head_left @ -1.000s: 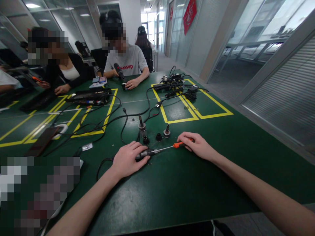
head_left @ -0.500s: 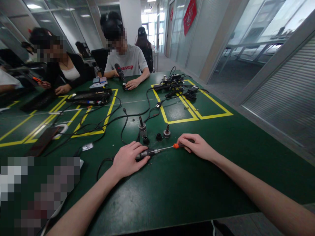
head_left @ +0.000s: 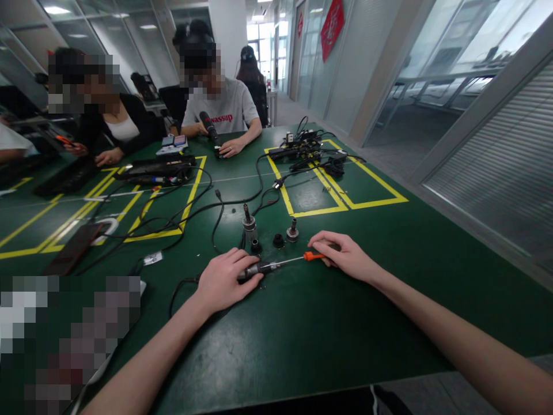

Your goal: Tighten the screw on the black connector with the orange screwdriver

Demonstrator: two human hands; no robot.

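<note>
I am pinning a dark, cylindrical cabled tool body (head_left: 253, 270) flat on the green counter (head_left: 302, 346) just below the middle of the frame. My left hand (head_left: 224, 281) is closing around its near end, fingers curled over the top, so that grip is fully wrapped on it. My right hand (head_left: 348, 257) is pinching the orange-handled slim screwdriver (head_left: 294, 261) by its handle, fingers closed on it, with the thin metal shaft running leftward into the front of the tool body.

To do this well, I judge that I should be keeping the shaft in line with the tool's axis, pressing lightly inward while turning only with my fingertips, and holding the left hand heavy enough that the body is not rolling.

Just above the two hands, near the frame's centre, three small parts are standing on the counter: a tall grey metal fitting (head_left: 249, 223), a black round cap (head_left: 279, 240) and a short grey fitting (head_left: 292, 231). Black cables (head_left: 190, 210) are trailing toward the upper left across yellow tape lines (head_left: 345, 204). Other people are sitting at the far side, in the upper left.
</note>
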